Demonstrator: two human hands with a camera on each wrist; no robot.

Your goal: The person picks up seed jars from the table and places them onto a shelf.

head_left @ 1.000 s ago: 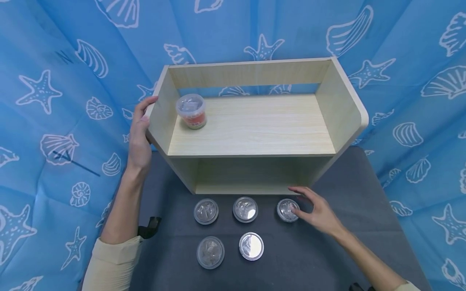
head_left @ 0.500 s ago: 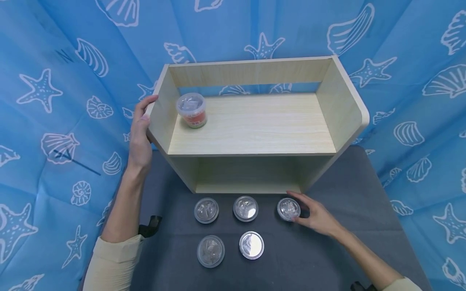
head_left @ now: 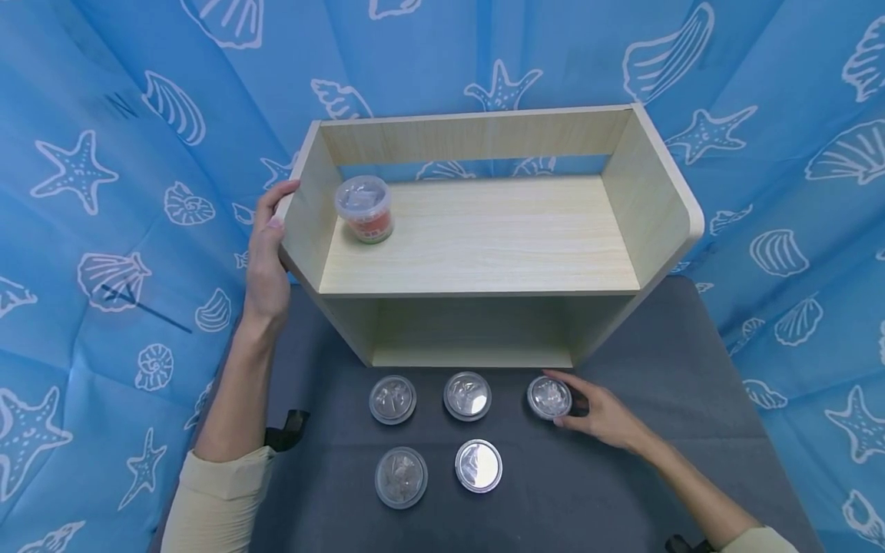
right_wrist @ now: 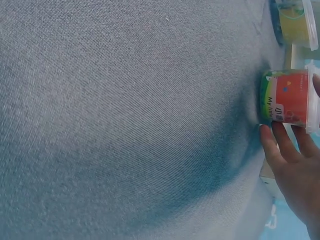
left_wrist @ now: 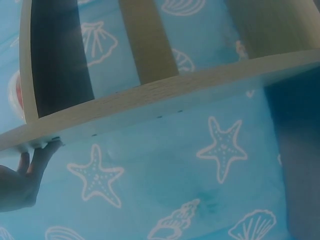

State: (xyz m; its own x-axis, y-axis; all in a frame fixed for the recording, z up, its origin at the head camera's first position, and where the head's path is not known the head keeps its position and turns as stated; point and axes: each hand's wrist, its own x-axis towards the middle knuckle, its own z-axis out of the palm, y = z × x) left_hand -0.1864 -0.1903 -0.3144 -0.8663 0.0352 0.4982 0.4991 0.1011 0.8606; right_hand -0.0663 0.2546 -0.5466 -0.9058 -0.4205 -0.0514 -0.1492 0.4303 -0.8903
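My left hand [head_left: 266, 261] grips the left side panel of a pale wooden two-tier shelf [head_left: 484, 238]. In the left wrist view, the fingers [left_wrist: 44, 157] press against the panel's outer face. My right hand [head_left: 603, 413] holds a small plastic tub [head_left: 549, 397] in front of the shelf's right end, thumb on the near side and fingers on the far side. From the right wrist, that tub [right_wrist: 287, 97] shows a red and green label and a clear lid; it stands on the cloth. Another lidded tub [head_left: 364, 209] with red contents sits on the upper tier's left end.
Several more lidded tubs stand on the dark grey cloth [head_left: 553, 499]: two in the front row [head_left: 401, 478], [head_left: 478, 466] and two behind, a left one [head_left: 392, 399] and a middle one [head_left: 467, 396]. A blue shell-patterned curtain [head_left: 111, 230] surrounds the table.
My right hand's fingers have come down and closed around the tub's sides. The left hand stays on the shelf panel, and the tubs have not moved.
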